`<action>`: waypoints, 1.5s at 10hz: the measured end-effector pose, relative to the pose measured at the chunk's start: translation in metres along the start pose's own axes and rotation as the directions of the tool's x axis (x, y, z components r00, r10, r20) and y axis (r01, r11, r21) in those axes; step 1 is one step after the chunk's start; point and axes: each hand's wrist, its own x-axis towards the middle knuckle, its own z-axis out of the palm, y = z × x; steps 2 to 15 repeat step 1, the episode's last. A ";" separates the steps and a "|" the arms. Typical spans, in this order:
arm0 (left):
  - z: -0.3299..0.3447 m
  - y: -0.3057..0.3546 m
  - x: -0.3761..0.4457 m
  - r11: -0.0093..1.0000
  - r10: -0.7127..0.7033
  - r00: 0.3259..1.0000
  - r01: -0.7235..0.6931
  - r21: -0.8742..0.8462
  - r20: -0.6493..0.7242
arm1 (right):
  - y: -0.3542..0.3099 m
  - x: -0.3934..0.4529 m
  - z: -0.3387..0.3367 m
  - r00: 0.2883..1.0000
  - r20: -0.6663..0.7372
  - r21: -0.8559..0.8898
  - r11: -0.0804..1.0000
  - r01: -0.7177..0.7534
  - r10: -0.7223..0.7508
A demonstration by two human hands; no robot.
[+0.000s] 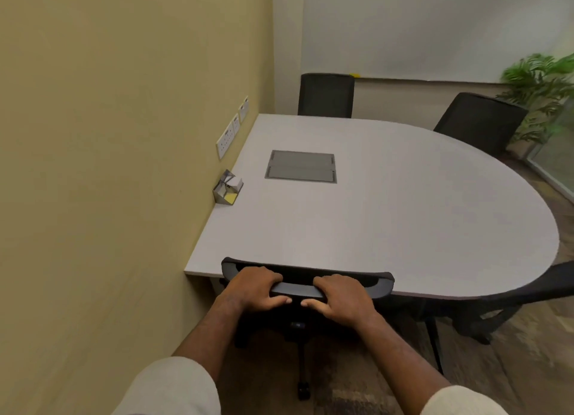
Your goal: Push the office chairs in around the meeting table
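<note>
Table (388, 215) hides chair (351, 282) seat | left hand (256, 290), right hand (343, 299) grip backrest | fingertips hidden

We see soft, even indoor light with no hard shadows; the pale worktop (388, 215) carries only a faint sheen and no glare. Under its near edge the space falls dark, and the black chair base there loses detail. The wide lens bends the straight lines of the wall (108, 166) toward the frame's borders. The plant (540, 94) at the right edge is smeared and blurred, as is the floor (528, 368) beneath it.
</note>
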 end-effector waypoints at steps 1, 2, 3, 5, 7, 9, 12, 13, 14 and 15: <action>-0.009 -0.001 -0.005 0.995 0.048 0.998 -0.050 -0.088 -0.028 | -0.010 -0.005 -0.008 0.993 -0.113 0.109 0.994 0.030 -0.018; -0.009 -0.001 -0.005 0.995 0.048 0.998 -0.050 -0.088 -0.028 | -0.010 -0.005 -0.008 0.993 -0.113 0.109 0.994 0.030 -0.018; -0.009 -0.001 -0.005 0.995 0.048 0.998 -0.050 -0.088 -0.028 | -0.010 -0.005 -0.008 0.993 -0.113 0.109 0.994 0.030 -0.018; -0.009 -0.001 -0.005 0.995 0.048 0.998 -0.050 -0.088 -0.028 | -0.010 -0.005 -0.008 0.993 -0.113 0.109 0.994 0.030 -0.018; -0.009 -0.001 -0.005 0.995 0.048 0.998 -0.050 -0.088 -0.028 | -0.010 -0.005 -0.008 0.993 -0.113 0.109 0.994 0.030 -0.018; -0.009 -0.001 -0.005 0.995 0.048 0.998 -0.050 -0.088 -0.028 | -0.010 -0.005 -0.008 0.993 -0.113 0.109 0.994 0.030 -0.018; -0.009 -0.001 -0.005 0.995 0.048 0.998 -0.050 -0.088 -0.028 | -0.010 -0.005 -0.008 0.993 -0.113 0.109 0.994 0.030 -0.018; -0.009 -0.001 -0.005 0.995 0.048 0.998 -0.050 -0.088 -0.028 | -0.010 -0.005 -0.008 0.993 -0.113 0.109 0.994 0.030 -0.018; -0.009 -0.001 -0.005 0.995 0.048 0.998 -0.050 -0.088 -0.028 | -0.010 -0.005 -0.008 0.993 -0.113 0.109 0.994 0.030 -0.018; -0.009 -0.001 -0.005 0.995 0.048 0.998 -0.050 -0.088 -0.028 | -0.010 -0.005 -0.008 0.993 -0.113 0.109 0.994 0.030 -0.018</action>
